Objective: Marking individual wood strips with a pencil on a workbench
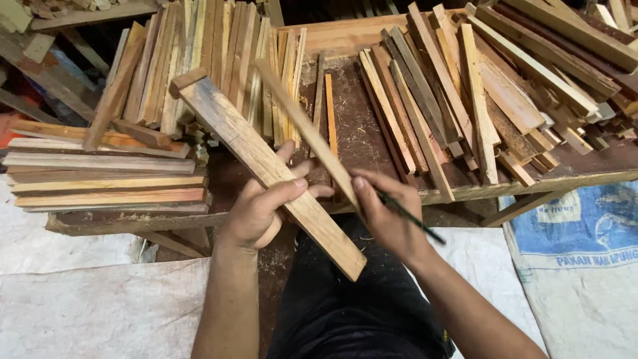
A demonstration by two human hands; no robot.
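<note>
My left hand (260, 207) grips a long flat wooden plank (232, 129) that slants from upper left down toward my lap, with a small block fixed across its far end. My right hand (384, 211) holds a thinner wooden slat (299, 119) that crosses over the plank, and a dark pencil (411, 218) sticks out from the same hand toward the right. Both hands are just in front of the workbench's near edge (505, 189).
Piles of wooden slats cover the bench: a leaning stack (199, 60) at back left, a flat stack (106, 176) at left, a big heap (505, 86) at right. A white cloth (80, 306) and a blue-and-white sack (578, 233) lie on the floor.
</note>
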